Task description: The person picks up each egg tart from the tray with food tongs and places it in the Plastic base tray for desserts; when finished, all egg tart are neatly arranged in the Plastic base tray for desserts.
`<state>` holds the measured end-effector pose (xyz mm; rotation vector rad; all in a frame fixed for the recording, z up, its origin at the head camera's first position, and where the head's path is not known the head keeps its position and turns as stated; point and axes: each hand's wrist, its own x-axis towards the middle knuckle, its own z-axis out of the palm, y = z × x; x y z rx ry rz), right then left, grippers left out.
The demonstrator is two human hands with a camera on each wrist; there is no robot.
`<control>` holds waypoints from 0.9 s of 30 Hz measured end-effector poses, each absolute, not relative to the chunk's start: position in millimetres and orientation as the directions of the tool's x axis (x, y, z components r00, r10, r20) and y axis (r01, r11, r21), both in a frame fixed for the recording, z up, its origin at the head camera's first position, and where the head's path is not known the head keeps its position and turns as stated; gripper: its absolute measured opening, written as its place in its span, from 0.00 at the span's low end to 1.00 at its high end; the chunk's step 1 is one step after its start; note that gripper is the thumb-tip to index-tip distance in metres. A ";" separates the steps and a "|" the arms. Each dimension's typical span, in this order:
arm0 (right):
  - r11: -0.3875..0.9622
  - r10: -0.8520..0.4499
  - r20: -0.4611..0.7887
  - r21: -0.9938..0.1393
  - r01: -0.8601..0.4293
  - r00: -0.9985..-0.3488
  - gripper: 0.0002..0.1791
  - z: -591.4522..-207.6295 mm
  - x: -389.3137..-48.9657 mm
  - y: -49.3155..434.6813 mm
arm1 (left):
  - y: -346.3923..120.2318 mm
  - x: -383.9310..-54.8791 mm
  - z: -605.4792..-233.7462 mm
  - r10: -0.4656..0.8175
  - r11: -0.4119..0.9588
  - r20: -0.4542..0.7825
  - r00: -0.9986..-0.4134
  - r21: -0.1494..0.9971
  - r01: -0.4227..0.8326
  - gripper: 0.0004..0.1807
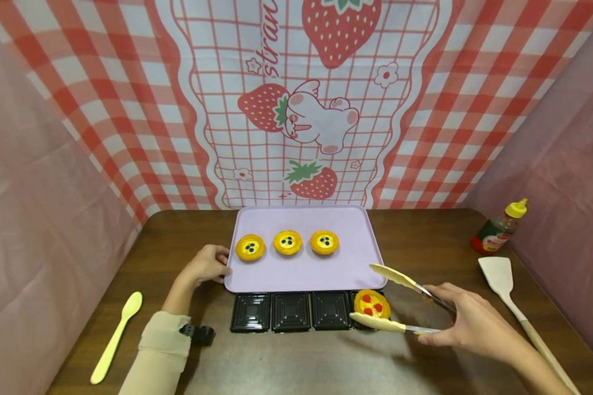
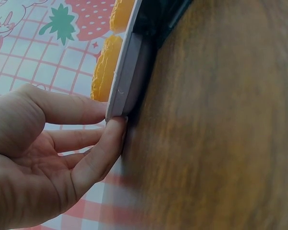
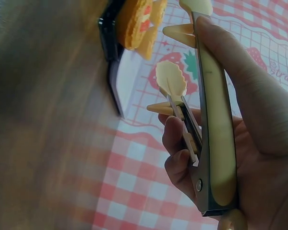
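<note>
My left hand (image 1: pixel 210 264) pinches the left edge of a lilac tray (image 1: pixel 296 274) between thumb and fingers; the left wrist view shows the thumb on its rim (image 2: pixel 119 91). On that tray stand three egg tarts (image 1: pixel 287 242) dotted with dark blue berries. My right hand (image 1: pixel 474 321) holds cream-tipped metal tongs (image 1: pixel 417 329), their two arms spread apart. Between the tong tips, a tart with red pieces (image 1: pixel 372 305) sits in the rightmost section of a black plastic container (image 1: pixel 290 311). In the right wrist view my right hand (image 3: pixel 259 110) wraps round the tong handles.
A yellow spoon (image 1: pixel 116 340) lies at the left. On the right are a white spatula (image 1: pixel 499 277) with a wooden handle and a sauce bottle (image 1: pixel 499 230) with a yellow cap. A strawberry-print checked cloth (image 1: pixel 296 137) hangs behind the wooden table (image 1: pixel 178 236).
</note>
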<state>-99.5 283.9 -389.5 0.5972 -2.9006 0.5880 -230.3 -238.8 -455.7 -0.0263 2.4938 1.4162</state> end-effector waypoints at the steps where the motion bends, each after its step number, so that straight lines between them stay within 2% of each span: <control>1: 0.843 -0.360 0.201 -0.348 -0.410 -0.911 0.48 -387.9 -100.8 283.1 | -238.9 -230.2 -455.5 0.117 0.521 -0.244 -0.963 0.840 -0.149 0.28; 11: 0.799 -0.424 0.246 -0.352 -0.488 -0.871 0.48 -361.8 -135.9 262.5 | -240.9 -228.8 -455.0 0.112 0.507 -0.243 -0.963 0.848 -0.155 0.28; 19: 0.809 -0.400 0.181 -0.391 -0.439 -0.898 0.53 -353.0 -182.0 243.1 | -239.7 -229.6 -455.0 0.120 0.502 -0.240 -0.963 0.852 -0.150 0.28; 27: 0.848 -0.345 0.101 -0.392 -0.356 -0.933 0.60 -365.7 -215.5 225.6 | -239.9 -231.9 -456.4 0.120 0.497 -0.247 -0.962 0.854 -0.157 0.28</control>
